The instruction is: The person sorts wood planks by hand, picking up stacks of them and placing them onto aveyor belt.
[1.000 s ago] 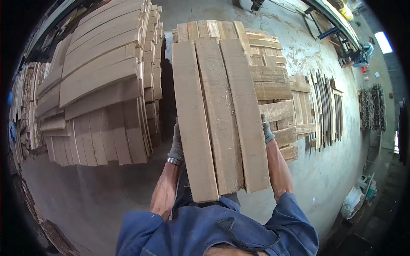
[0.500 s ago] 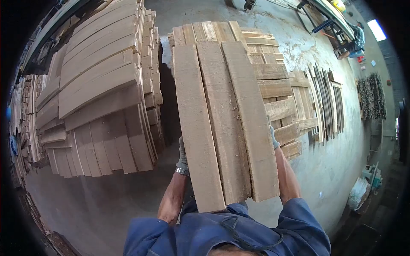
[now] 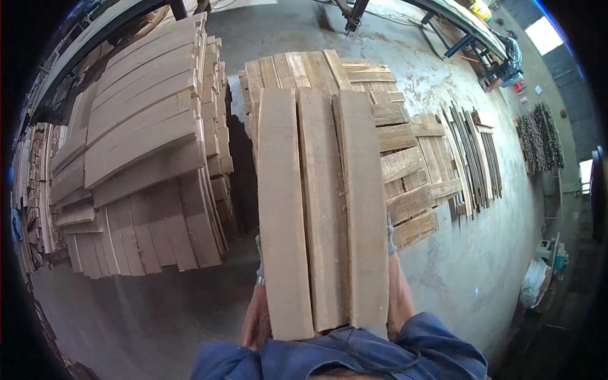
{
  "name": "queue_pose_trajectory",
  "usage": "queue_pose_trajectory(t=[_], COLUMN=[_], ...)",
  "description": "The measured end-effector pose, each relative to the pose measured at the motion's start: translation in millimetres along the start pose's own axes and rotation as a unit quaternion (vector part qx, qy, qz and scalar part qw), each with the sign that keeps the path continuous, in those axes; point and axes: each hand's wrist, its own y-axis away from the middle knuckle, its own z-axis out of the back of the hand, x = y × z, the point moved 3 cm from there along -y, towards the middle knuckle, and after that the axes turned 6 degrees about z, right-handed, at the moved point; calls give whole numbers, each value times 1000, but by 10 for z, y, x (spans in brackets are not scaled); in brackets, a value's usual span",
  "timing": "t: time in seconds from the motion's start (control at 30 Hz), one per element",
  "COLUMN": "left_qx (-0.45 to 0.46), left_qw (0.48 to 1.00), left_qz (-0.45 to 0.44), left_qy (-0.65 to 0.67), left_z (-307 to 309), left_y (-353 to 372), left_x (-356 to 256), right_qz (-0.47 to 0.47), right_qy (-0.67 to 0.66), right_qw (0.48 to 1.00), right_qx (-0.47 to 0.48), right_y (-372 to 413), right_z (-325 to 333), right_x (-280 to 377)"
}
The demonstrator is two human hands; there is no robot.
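Observation:
Three long wooden boards lie side by side in front of my body, carried between both hands. At their left edge, my left hand, in a grey glove, grips the load; most of its fingers are hidden by the wood. On the right edge my right hand, also gloved, holds the boards, its fingers mostly out of sight. Just beyond the far ends of the boards stands a stack of shorter planks, partly covered by the load.
A tall stack of wide boards is on the left. Crosswise planks and thin upright-looking strips lie to the right. A metal-framed table and another person are at the upper right. A plastic bag sits lower right.
The carried boards have swung to point more straight ahead and moved closer to my body. Both hands moved slightly left and down with them, and the view has shifted.

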Motion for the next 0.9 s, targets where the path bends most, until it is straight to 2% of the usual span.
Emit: queue_pose_trajectory(t=[0.17, 0.37, 0.47, 0.7, 0.77, 0.9], left_qx=[-59, -25, 3, 98, 132, 189], left_qw=[995, 978, 966, 921, 905, 874], left_qz=[3, 56, 81, 153, 180, 225], left_qy=[-79, -198, -247, -343, -363, -386], left_z=[-103, -709, -1186, -2557, -2955, -3692], left_y=[121, -49, -145, -270, -321, -512], left_x=[466, 1510, 2382, 4754, 5384, 6446], right_qz=[-39, -36, -40, -39, -40, -41], right_qy=[-27, -107, -137, -187, -199, -219], right_qw=[993, 976, 966, 937, 928, 916], right_qx=[-112, -187, -216, -294, -314, -334], right_y=[777, 1297, 1534, 2230, 2302, 1985], right_z=[1000, 1965, 2711, 4978, 5479, 6106], right_x=[-644, -1350, -1734, -2343, -2406, -2105])
